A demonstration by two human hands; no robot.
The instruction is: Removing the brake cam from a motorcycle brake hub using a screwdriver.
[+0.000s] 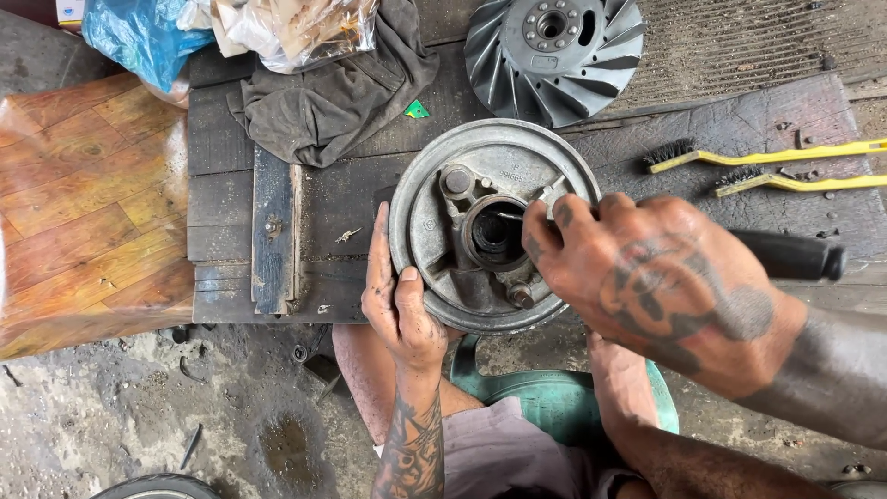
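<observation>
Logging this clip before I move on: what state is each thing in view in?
Round metal drum plate: flat on the dark board, open side up.
Left hand: gripping the plate's rim, thumb on top.
Right hand: fingers at the plate's middle, holding a black-handled tool.
Finned wheel: lying flat, untouched.
Two yellow wire brushes: lying side by side, unused.
Grey cloth: crumpled.
Plastic bags: bunched at the board's far edge.

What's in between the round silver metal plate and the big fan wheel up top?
Nothing, in the head view: only bare dark wooden board separates the round plate from the finned wheel.
</observation>
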